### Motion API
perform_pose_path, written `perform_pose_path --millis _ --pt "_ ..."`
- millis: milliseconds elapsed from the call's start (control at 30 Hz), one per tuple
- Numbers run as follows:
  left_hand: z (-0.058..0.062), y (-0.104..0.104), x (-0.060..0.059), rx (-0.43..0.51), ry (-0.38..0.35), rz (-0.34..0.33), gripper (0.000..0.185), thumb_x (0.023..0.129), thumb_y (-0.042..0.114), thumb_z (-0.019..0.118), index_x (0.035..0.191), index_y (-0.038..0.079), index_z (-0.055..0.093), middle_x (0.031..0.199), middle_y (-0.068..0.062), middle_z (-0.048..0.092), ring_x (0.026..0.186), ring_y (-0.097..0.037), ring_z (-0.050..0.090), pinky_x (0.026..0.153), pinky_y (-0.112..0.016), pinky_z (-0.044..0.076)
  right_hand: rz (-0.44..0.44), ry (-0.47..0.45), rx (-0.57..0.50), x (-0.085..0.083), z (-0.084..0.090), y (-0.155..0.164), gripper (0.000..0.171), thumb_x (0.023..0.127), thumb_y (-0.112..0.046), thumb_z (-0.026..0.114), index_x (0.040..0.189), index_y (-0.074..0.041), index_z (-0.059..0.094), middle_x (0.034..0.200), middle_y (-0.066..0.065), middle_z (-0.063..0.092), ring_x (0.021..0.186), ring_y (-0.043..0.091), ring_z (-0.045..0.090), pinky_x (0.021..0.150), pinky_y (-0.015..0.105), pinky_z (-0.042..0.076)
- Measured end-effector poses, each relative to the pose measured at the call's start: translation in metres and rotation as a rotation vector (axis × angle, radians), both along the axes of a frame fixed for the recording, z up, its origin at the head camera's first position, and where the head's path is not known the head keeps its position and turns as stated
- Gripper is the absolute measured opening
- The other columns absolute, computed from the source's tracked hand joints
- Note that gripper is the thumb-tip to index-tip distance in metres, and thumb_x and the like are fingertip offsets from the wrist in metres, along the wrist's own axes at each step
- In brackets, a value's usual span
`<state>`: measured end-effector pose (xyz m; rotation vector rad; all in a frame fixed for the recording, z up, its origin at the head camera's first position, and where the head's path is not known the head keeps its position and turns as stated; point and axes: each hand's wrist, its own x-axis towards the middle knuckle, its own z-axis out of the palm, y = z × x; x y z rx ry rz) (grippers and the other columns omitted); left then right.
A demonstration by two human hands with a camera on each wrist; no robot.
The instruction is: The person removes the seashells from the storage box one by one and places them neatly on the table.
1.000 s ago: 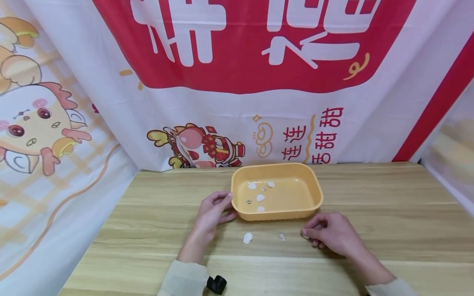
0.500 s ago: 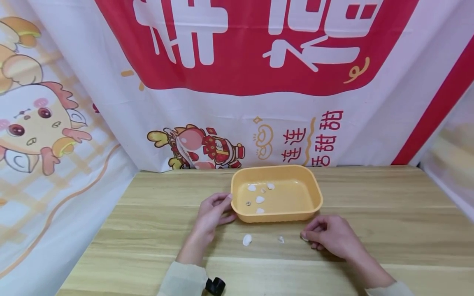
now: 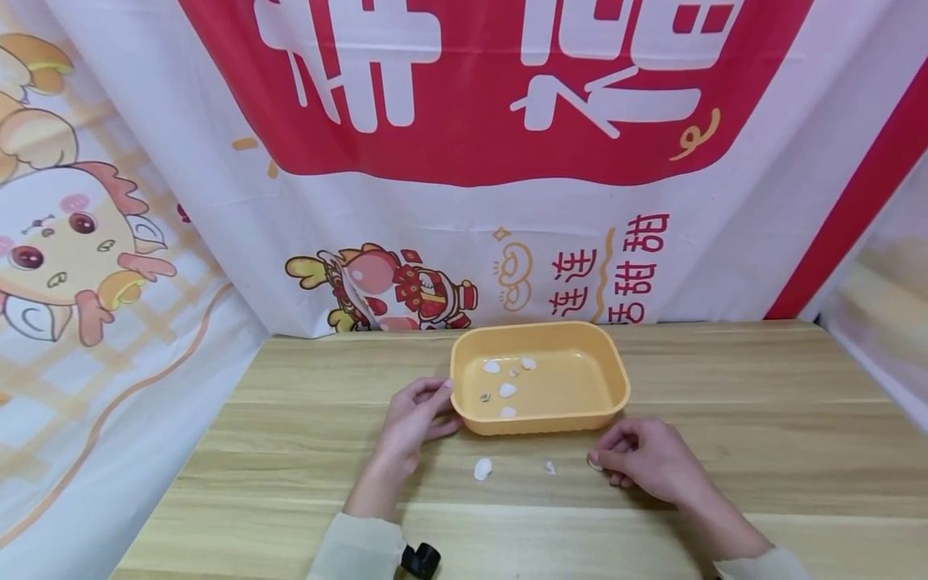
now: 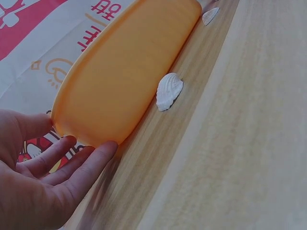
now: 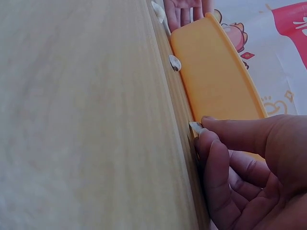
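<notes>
Near the far edge of the wooden table stands a yellow plastic tub [image 3: 540, 423] with several small shells [image 3: 507, 391] inside. My left hand [image 3: 413, 423] holds its left end, thumb at the rim and the other fingers against the outer wall. Beyond the tub's front right corner, my right hand [image 3: 648, 459] pinches a small shell [image 5: 195, 127] between thumb and index finger, low over the table. Fingers cover part of that shell. A white ribbed shell [image 4: 169, 91] and a smaller shell [image 3: 549, 467] lie on the wood in front of the tub.
Behind the table [image 3: 312, 483] hangs a white and red printed cloth [image 3: 464, 145], close to the tub's back wall. Another printed cloth [image 3: 138, 387] borders the left side. A black device [image 3: 420, 560] is on the left wrist.
The view shifts slightly. Both hands, the tub and the shells otherwise stay in place, with the right hand still pinching its shell.
</notes>
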<state>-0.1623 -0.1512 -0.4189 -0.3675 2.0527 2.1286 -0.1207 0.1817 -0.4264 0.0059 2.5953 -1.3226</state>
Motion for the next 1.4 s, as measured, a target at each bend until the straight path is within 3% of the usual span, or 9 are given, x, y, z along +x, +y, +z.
perform_pose_path --millis 1400 --pt "-0.0006 -0.0005 0.0009 0.011 0.019 -0.008 0.042 0.107 0.029 0.070 0.138 0.003 0.063 0.134 -0.020 0.070 0.112 -0.026 0.075 0.100 -0.043 0.067 0.002 -0.016 -0.033 0.0020 0.0025 0.0004 0.014 0.091 -0.013 0.086 0.092 -0.006 0.074 0.077 0.004 0.073 0.066 0.017 0.069 0.056 0.029 0.064"
